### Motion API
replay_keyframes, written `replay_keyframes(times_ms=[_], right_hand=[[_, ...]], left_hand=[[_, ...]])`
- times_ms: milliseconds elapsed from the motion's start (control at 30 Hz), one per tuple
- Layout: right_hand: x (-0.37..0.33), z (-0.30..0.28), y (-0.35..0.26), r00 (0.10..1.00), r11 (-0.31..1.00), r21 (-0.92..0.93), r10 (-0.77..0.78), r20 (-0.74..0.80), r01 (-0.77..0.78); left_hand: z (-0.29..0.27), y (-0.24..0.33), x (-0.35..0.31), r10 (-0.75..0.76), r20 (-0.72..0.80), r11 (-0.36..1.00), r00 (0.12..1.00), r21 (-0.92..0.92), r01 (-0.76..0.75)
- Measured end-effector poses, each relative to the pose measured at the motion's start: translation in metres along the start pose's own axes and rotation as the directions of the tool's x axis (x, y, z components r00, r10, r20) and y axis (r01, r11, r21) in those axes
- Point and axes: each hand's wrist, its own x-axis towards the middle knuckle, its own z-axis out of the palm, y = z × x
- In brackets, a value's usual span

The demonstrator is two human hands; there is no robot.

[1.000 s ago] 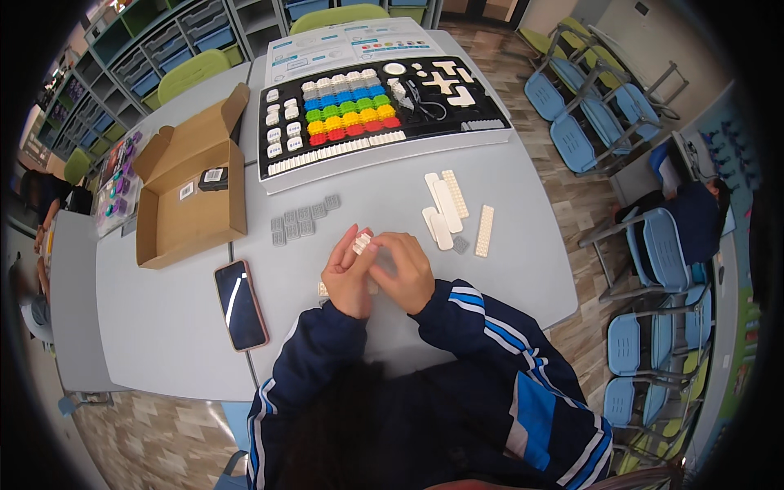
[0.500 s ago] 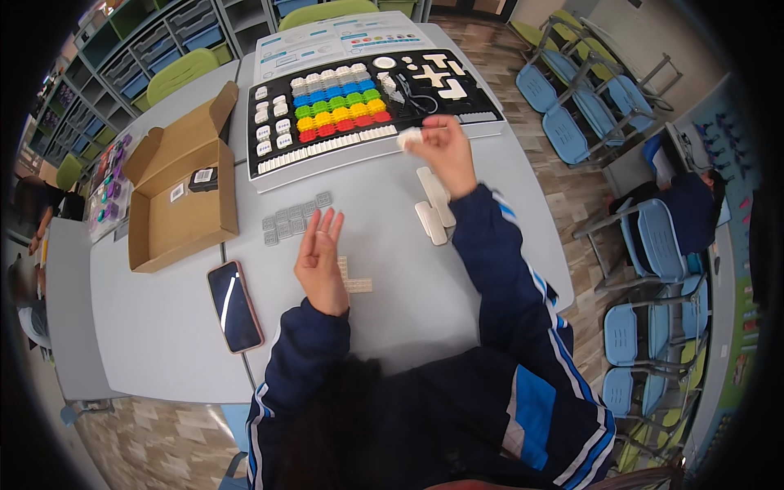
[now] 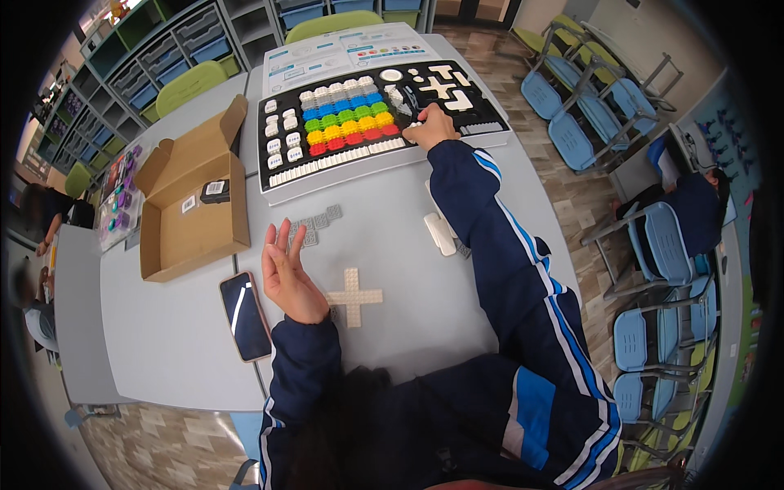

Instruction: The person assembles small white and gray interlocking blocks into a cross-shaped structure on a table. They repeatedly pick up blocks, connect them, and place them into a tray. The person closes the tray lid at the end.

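My right hand point(image 3: 434, 128) reaches over the right part of a black-lined kit tray point(image 3: 282, 194), fingers bent down and closed at its front row. Something small and whitish shows by the fingertips; I cannot make out what they hold. My left hand point(image 3: 292, 282) is raised over the table with its fingers apart, holding nothing. Beside it lies a beige studded cross-shaped plate point(image 3: 353, 296), partly behind the hand. Several grey studded plates point(image 3: 320, 220) lie just beyond. A rounded white bar point(image 3: 439, 234) rests by my right sleeve, which covers part of the pieces there.
Rows of coloured blocks point(image 3: 347, 121) fill the tray. An opened cardboard box point(image 3: 196, 220) and a phone point(image 3: 244, 317) lie to the left. Stacked blue chairs point(image 3: 572, 135) stand off to the right, with a person point(image 3: 694, 212) seated there. Other people are at the far left.
My right hand has moved from the tray's front edge, where it held a small white block, down onto the tray. My left hand has shifted left, uncovering more of the cross-shaped plate.
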Motion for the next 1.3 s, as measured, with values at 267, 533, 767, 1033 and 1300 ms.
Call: replay_keyframes(times_ms=[267, 533, 767, 1033, 1300], right_hand=[[0.011, -0.006, 0.006, 0.994, 0.999, 0.004, 0.046, 0.102, -0.046], [0.033, 0.012, 0.007, 0.998, 0.986, -0.16, -0.049, 0.048, 0.056], [0.03, 0.007, 0.002, 0.984, 0.966, -0.219, -0.104, 0.142, 0.134], [0.031, 0.006, -0.008, 0.952, 0.912, -0.342, -0.134, 0.276, 0.227], [0.034, 0.002, -0.007, 0.935, 0.916, -0.283, -0.199, 0.294, 0.284]], left_hand=[[-0.003, 0.001, 0.002, 0.008, -0.029, 1.0, 1.0, 0.008, -0.008], [-0.004, -0.001, 0.003, 0.009, -0.034, 1.0, 0.999, 0.028, -0.008], [-0.007, -0.001, 0.005, 0.03, -0.043, 0.998, 0.999, 0.05, -0.027], [-0.006, -0.002, 0.006, 0.051, -0.057, 0.998, 0.997, 0.044, -0.048], [-0.009, 0.0, 0.007, 0.009, -0.049, 0.998, 0.999, 0.068, -0.006]])
